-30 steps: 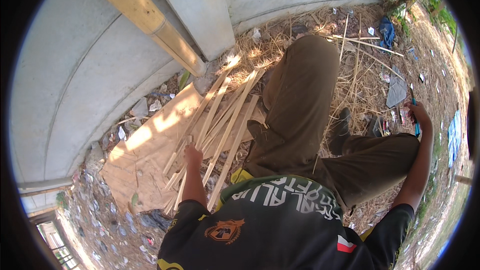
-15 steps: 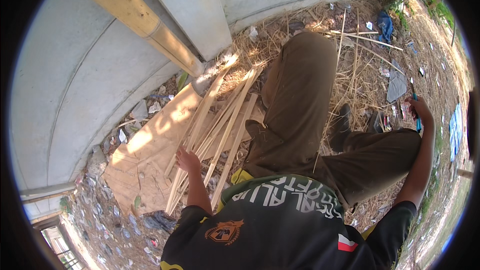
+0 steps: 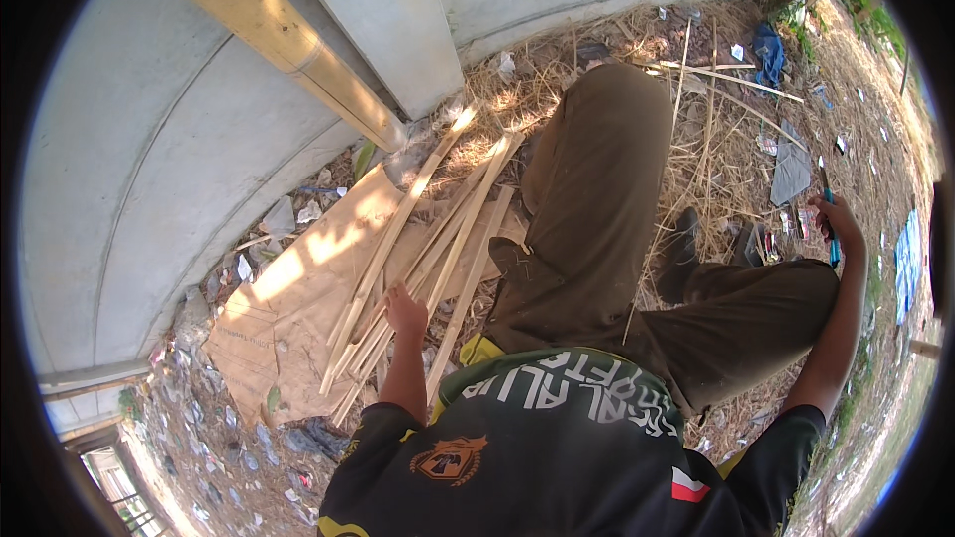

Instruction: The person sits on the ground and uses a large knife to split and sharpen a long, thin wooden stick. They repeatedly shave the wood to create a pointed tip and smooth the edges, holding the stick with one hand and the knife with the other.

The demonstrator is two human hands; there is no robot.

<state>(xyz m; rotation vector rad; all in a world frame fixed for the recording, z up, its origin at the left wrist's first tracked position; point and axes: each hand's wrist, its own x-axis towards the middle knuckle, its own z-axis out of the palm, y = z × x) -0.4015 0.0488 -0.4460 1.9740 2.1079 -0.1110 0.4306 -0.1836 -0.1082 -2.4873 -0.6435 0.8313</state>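
While the left hand (image 3: 407, 310) is placed over the lower part of a bundle of pale strips (image 3: 470, 229), its fingers look bent; I cannot tell if they grip a strip or only touch it. The right hand (image 3: 842, 221) is well apart from it, out beyond the bent knee on the right side; it is closed around a slim blue tool (image 3: 828, 197), whose thin dark end points away from the body.

The pale strips lie side by side, some of them crossing, to the left of the raised leg; they rest partly on a flat sheet of brown cardboard (image 3: 261, 333), on which sunlight makes bright patches. Near their far ends, a thick bamboo pole (image 3: 288, 50) leans by a grey pillar (image 3: 383, 20); behind these stands a grey wall (image 3: 159, 139).

The person sits in brown trousers (image 3: 597, 179) and a dark printed shirt (image 3: 557, 457); beyond the raised knee, several loose sticks (image 3: 731, 82) lie crossed on dry straw; near them are a blue cloth (image 3: 768, 52) and a flat grey scrap (image 3: 791, 174).
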